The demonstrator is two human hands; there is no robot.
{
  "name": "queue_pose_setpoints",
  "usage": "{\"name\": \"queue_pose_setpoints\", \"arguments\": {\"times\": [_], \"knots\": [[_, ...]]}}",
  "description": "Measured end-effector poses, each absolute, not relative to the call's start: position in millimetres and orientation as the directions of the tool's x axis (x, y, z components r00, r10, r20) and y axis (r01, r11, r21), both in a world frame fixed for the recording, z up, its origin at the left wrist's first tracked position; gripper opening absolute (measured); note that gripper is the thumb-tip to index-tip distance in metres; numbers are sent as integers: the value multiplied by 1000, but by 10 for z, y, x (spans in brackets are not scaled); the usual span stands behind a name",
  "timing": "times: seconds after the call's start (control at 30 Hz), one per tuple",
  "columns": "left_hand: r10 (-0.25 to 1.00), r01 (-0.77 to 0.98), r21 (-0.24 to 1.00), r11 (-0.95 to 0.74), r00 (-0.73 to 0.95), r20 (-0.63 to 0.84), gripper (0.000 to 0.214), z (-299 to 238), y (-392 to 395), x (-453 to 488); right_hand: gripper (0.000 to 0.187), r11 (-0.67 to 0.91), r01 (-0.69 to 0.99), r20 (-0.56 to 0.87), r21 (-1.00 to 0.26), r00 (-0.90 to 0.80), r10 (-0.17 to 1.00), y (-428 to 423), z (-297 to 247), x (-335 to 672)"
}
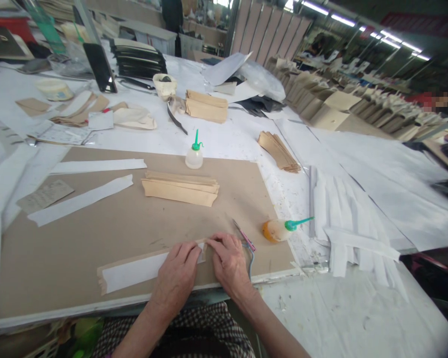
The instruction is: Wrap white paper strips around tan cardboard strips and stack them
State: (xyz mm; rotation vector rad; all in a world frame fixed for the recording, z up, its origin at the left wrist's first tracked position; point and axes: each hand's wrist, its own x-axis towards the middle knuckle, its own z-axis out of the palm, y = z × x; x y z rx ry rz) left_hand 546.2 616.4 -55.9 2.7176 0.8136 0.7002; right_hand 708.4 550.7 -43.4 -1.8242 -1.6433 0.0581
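A white strip [134,272] lies on top of a slightly larger tan strip [102,282] at the board's front edge. My left hand [177,273] rests over the white strip near its right end, fingers bent and pinched together there. At the tan strip's right end, the closed fingertips of my right hand [229,261] grip its edge. Just right of that hand lies a thin pointed tool [244,235] with a pinkish handle, beside a blue cord [251,263]. A bottle of amber liquid with a green nozzle [278,230] lies on its side farther right.
Tan strips [181,189] are stacked mid-board [78,253], with an upright green-spouted bottle [194,155] behind. Two loose white strips [85,199] lie left. More white strips [339,214] hang over the table edge at right. A phone [100,68] stands at the back left.
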Motion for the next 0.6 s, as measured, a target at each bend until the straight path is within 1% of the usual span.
{"name": "queue_pose_setpoints", "arguments": {"times": [0.1,0.17,0.23,0.3,0.33,0.37,0.47,0.53,0.6], "knots": [[592,436,427,-792,719,364,22,-563,6169,5477,36,24,933,386,-360,126,914,5502,-426,7036],[614,431,476,-767,708,349,23,-544,6163,5480,37,66,970,376,-235,29,926,5486,-404,6994],[633,454,477,-753,698,335,21,-522,6153,5478,40,127,986,369,-108,-79,926,5464,-374,6957],[663,491,473,-731,674,326,19,-518,6151,5479,42,140,990,373,-8,-127,919,5456,-348,6946],[677,505,475,-720,661,324,17,-526,6155,5482,43,148,989,371,14,-142,918,5462,-339,6950],[693,520,479,-707,643,325,16,-538,6162,5488,43,152,988,363,10,-145,921,5475,-332,6959],[718,533,497,-685,612,332,11,-557,6184,5510,31,168,985,379,-32,-143,914,5537,-306,6984],[730,529,518,-672,595,337,10,-521,6197,5496,27,144,989,424,-28,-119,898,5573,-292,6983],[747,532,541,-652,574,337,10,-441,6221,5400,28,107,994,475,-12,-89,875,5593,-296,6966]]}}
